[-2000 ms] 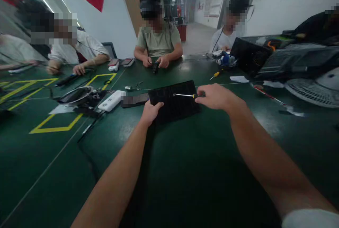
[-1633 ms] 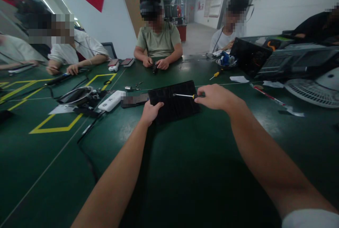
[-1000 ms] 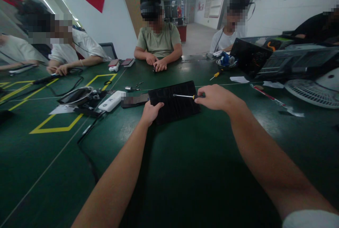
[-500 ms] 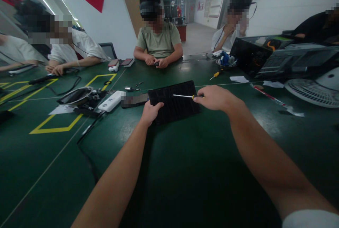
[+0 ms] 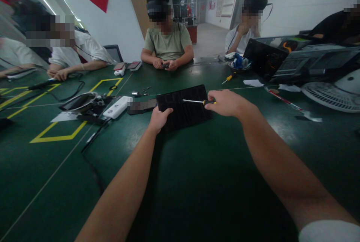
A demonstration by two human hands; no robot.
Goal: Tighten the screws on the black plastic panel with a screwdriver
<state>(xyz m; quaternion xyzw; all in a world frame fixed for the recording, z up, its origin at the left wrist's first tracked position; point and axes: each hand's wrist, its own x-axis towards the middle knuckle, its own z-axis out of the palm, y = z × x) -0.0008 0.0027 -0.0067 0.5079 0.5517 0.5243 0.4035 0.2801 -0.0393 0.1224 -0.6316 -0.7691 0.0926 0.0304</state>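
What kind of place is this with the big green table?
Probably an electronics repair workshop: the right hand holds a screwdriver over a black flat device, the left hand grips its edge, and a black laptop sits on the green table.

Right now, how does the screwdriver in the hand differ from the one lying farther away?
The near screwdriver is in the right hand; the far screwdriver lies untouched. The near tip is over the black panel; the far one rests on bare table. Both show yellow.
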